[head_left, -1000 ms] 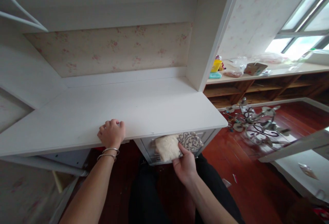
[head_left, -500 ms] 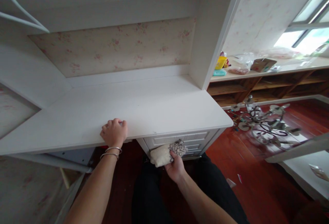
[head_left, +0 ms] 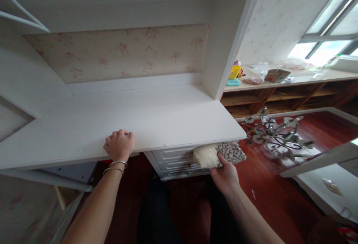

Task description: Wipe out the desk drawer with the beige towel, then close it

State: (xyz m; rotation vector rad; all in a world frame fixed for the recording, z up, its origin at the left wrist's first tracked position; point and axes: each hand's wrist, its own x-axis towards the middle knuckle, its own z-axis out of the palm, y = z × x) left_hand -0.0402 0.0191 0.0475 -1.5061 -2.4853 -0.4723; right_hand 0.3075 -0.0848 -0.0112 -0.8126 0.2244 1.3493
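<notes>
My left hand (head_left: pixel 119 145), with bangles on the wrist, rests as a closed fist on the front part of the white desk top (head_left: pixel 159 115). A small dark bit shows by its thumb, but what the fingers hold, if anything, is hidden. In my right hand (head_left: pixel 226 175) is a folded cloth (head_left: pixel 207 155), cream with a grey scroll pattern at its right end. Thumb and fingers grip its lower edge. The cloth is just below the desk's front right edge, in front of the white drawers (head_left: pixel 173 155), and covers part of them.
A chandelier (head_left: pixel 279 135) lies on the red wooden floor (head_left: pixel 263 184) at the right. Behind it, a low shelf unit (head_left: pixel 291 83) carries a yellow container (head_left: pixel 234 72) and plastic bags. White cables (head_left: pixel 25 18) hang at upper left. A white piece of furniture (head_left: pixel 321 184) stands at lower right.
My right hand has moved the cloth to the right along the drawer fronts, up toward the desk's right corner. My left fist stays on the desk top. The view has shifted slightly.
</notes>
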